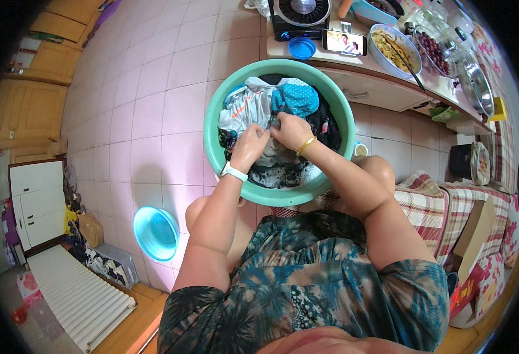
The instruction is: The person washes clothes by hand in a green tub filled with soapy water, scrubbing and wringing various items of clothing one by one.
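A large green plastic basin (211, 128) stands before me, holding wet clothes and soapy water. My left hand (251, 142) and my right hand (291, 131) are close together over its middle, fingers bent around wet cloth between them. Which garment they grip is partly hidden by the fingers. Just beyond them lie a white garment with orange marks (246, 108) and a blue dotted cloth (301, 98). Dark clothes (332, 132) line the right side of the basin. White suds (286, 176) float on dark cloth at the near side.
A smaller blue basin (156, 234) stands on the tiled floor at left. Beyond the green basin, a table (321, 64) bears an induction cooker (301, 34), a blue lid (302, 48), a phone (344, 42) and a bowl of food with chopsticks (394, 51). A plaid-covered sofa (418, 208) is at right.
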Motion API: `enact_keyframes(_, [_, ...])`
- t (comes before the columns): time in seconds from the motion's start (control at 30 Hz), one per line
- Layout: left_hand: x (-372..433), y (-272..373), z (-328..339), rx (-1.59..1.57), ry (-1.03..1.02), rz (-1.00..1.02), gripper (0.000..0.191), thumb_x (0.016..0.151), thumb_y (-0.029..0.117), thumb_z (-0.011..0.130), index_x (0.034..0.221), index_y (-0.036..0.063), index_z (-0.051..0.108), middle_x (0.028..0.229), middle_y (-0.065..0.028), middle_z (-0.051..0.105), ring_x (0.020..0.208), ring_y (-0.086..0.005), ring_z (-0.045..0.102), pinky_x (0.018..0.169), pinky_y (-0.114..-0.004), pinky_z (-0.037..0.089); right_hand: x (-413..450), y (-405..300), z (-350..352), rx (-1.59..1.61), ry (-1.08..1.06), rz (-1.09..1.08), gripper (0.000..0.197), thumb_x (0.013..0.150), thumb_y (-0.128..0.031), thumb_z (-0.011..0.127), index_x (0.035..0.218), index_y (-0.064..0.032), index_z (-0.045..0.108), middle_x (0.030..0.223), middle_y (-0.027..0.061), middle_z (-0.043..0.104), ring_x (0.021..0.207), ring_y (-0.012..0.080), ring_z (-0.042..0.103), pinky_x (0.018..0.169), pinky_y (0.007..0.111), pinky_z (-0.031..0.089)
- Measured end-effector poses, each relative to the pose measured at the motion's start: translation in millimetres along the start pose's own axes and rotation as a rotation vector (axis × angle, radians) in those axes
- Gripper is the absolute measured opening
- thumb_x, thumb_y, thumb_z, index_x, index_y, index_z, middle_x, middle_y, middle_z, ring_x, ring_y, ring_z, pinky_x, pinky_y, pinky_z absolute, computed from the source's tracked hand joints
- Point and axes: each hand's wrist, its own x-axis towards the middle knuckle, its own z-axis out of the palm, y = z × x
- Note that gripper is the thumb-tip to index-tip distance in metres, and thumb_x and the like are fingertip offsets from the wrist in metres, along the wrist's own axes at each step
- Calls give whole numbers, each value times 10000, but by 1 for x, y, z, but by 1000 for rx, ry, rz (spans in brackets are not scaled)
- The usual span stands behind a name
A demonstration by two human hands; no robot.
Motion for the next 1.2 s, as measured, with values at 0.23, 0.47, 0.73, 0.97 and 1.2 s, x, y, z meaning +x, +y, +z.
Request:
enact_keyframes(0.23, [-10,-7,17,594,-85,167,324,769,213,758,952,-29,645,924,-255,694,888,-407,685,786,-483,548,-8,24,44,-225,-59,-150,279,836,-241,659,1023,-68,544,895,203,705,824,348,710,708,485,551])
enact_keyframes(0.47, [3,2,-19,459,-172,3,421,761,378,749,838,-32,689,937,-260,682,899,-427,662,813,-482,522,12,28,20,16,-91,-29,455,803,-159,670,1223,-42,541,1024,228,693,964,404,671,833,473,532])
enact_keyframes(0.73, [22,0,2,-1170,110,-22,342,932,295,684,1130,38,577,1047,-79,619,882,-184,622,779,-324,521,12,-1,-17,570,267,-229,412,784,-101,605,1194,-73,626,1095,215,677,997,407,646,891,434,517])
enact_keyframes(0.97, [29,-23,28,-1541,-142,-203,281,1003,407,515,952,134,554,876,-20,560,788,-155,564,697,-323,479,-45,-64,-8,406,397,-600,230,756,-249,732,872,-102,599,773,115,631,741,327,649,656,421,516])
enact_keyframes(1.2, [8,30,48,-1318,27,-370,376,1039,363,358,1150,96,598,1121,-78,639,1022,-216,617,899,-391,509,12,-27,8,458,459,74,276,877,-326,655,945,-64,603,813,223,670,782,445,649,680,498,512])
